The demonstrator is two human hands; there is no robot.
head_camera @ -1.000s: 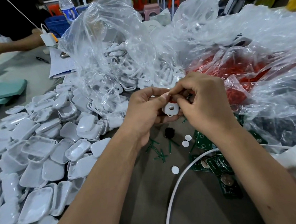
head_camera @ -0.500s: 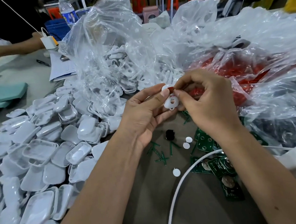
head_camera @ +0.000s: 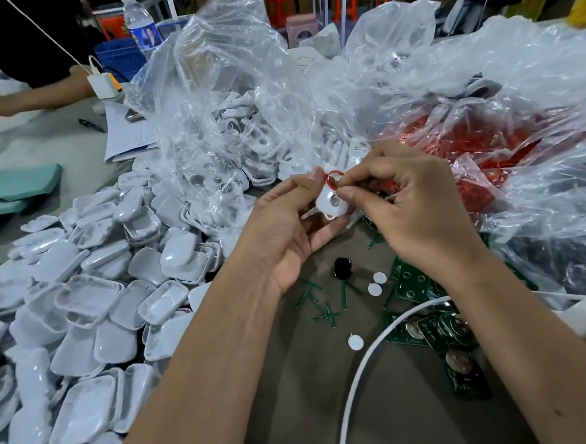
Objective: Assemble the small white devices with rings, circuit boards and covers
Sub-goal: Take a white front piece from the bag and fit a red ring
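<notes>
— What am I looking at, starting from the middle?

— I see a small white device (head_camera: 331, 202) held up above the table (head_camera: 417, 420), centre frame. It has a round hole in its face and a small loop at its lower edge. A thin red ring (head_camera: 333, 179) sits at its top edge.

— Who holds what?

— My left hand (head_camera: 285, 229) cradles the device, thumb curled against its upper left side, fingers curled beneath it. My right hand (head_camera: 410, 197) pinches the ring between thumb and forefinger, the other fingers curled in.

— And around them?

— Just below the hands lie a black disc (head_camera: 342, 268), three white discs (head_camera: 374, 289) and green strips (head_camera: 320, 306). Green boards (head_camera: 428, 330) with coin cells lie under my right forearm, crossed by a white cable (head_camera: 362, 361). To the left spreads a heap of white covers (head_camera: 84, 303). Behind the hands stand clear bags: one of white parts (head_camera: 238, 129), one of red rings (head_camera: 486, 148). Far left, another person's arm (head_camera: 30, 97) rests on the table.
</notes>
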